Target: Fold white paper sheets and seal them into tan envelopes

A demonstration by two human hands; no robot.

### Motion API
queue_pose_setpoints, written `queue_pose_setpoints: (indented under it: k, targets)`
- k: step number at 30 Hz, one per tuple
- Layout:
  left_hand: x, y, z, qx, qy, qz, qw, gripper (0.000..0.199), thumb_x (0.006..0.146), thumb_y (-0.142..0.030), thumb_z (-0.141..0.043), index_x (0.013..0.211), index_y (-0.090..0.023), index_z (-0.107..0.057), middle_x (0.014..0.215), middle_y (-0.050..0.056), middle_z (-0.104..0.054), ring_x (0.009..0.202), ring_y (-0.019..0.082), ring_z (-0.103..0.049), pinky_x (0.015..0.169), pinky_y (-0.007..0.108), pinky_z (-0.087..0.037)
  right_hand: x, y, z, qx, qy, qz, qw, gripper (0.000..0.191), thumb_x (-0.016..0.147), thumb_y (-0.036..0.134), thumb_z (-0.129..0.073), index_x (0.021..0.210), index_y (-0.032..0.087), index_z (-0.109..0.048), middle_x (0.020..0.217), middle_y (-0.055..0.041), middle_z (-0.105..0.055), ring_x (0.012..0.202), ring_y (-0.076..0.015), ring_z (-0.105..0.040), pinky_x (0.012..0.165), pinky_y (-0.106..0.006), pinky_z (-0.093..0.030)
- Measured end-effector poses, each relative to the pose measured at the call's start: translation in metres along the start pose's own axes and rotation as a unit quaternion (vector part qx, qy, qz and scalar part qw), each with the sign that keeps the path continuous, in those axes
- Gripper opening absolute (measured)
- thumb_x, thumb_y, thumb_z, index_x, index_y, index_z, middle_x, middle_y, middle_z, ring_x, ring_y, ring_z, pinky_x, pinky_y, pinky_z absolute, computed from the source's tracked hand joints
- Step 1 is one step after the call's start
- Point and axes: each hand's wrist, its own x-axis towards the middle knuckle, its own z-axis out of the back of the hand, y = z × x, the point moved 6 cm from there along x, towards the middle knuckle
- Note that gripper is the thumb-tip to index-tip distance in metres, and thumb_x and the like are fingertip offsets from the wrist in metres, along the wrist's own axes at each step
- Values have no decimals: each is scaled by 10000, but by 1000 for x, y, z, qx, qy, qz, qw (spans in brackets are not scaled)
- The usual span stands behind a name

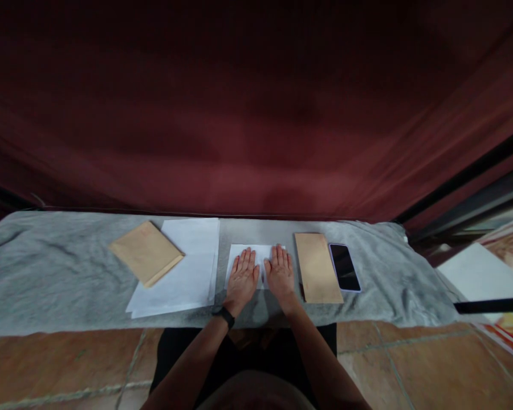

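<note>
A small sheet of white paper (260,275), perhaps folded, lies flat in front of me on the grey cloth. My left hand (243,277) rests palm down on its left half, fingers stretched out. On the right half lies my right hand (280,272), also flat with fingers extended. Both hands cover much of the sheet, and a narrow gap separates the thumbs. Just right of my right hand sits a brown envelope (318,267). To the left is a stack of larger white sheets (192,273), with another brown envelope (146,253) lying across its left side.
A phone (345,267) with a dark screen lies beside the right envelope. Grey cloth (60,273) covers the narrow table. A dark red wall-like surface (256,142) rises behind it. At far right, a white sheet (485,273) and a black bar (493,306) stand near the table's end.
</note>
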Motion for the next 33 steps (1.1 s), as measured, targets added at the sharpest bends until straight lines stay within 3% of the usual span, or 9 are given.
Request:
queue_pose_setpoints:
  k: [4, 15, 20, 23, 28, 33]
  targets:
    - [1, 1, 0, -1, -18, 22, 1000, 578, 1024, -303, -295, 1548, -65, -353, 1596, 158, -375, 1516, 258, -290, 1237, 488, -255, -7, -6, 2, -10, -35, -5, 999, 576, 1062, 350, -354, 1528, 11, -365, 1563, -259, -387, 1459, -325, -382, 1166, -525, -341]
    - [11, 12, -6, 19, -32, 132, 991, 582, 1001, -266, -294, 1515, -11, -392, 1581, 208, -384, 1519, 298, -275, 1227, 513, -238, -9, -5, 2, -25, -45, -7, 999, 592, 1058, 350, -356, 1534, -3, -345, 1580, -272, -347, 1465, -341, -367, 1166, -535, -338]
    - [19, -20, -8, -20, -28, 72, 997, 556, 1012, -283, -304, 1530, -108, -402, 1612, 121, -366, 1516, 261, -289, 1238, 472, -241, -10, -7, -2, -30, -13, -18, 999, 583, 1048, 314, -335, 1540, 2, -339, 1606, -251, -304, 1493, -333, -315, 1187, -533, -304]
    - [16, -30, -12, -23, -12, 53, 998, 566, 1027, -342, -293, 1534, -113, -397, 1585, 128, -413, 1506, 249, -317, 1237, 474, -249, -10, -7, -3, -29, -9, -16, 999, 576, 1037, 275, -321, 1548, 10, -326, 1612, -242, -297, 1495, -324, -315, 1197, -539, -280]
    - [-5, -7, -4, 8, -23, 41, 999, 612, 1033, -409, -273, 1521, -64, -406, 1567, 179, -418, 1502, 259, -323, 1226, 479, -276, -8, -7, -3, -16, -28, -17, 999, 607, 1043, 344, -345, 1526, -23, -354, 1564, -289, -361, 1470, -345, -361, 1179, -554, -306]
    - [-32, 16, 11, 20, -40, 36, 998, 586, 1025, -379, -292, 1517, -92, -430, 1557, 161, -433, 1487, 267, -352, 1214, 486, -309, -9, -7, -4, -12, -42, -16, 999, 614, 1049, 361, -318, 1518, -33, -362, 1549, -297, -381, 1458, -347, -382, 1171, -560, -318]
